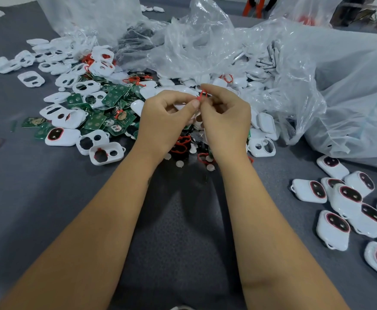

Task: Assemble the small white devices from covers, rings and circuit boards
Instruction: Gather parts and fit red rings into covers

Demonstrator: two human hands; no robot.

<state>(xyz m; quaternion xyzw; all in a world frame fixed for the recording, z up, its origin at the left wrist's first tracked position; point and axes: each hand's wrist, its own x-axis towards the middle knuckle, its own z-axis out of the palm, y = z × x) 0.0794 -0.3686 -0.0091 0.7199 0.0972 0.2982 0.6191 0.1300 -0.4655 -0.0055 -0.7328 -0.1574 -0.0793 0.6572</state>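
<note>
Red ring (202, 95) | pinched between both hands | left (162, 121) | right (225, 121)

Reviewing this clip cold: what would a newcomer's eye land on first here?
First, the two hands meeting at centre, left hand and right hand, pinching a thin red ring between their fingers. Behind them spreads a jumble of white covers and green circuit boards on the grey table, with crumpled clear plastic bags beyond. At lower right lies a cluster of finished white devices.
</note>
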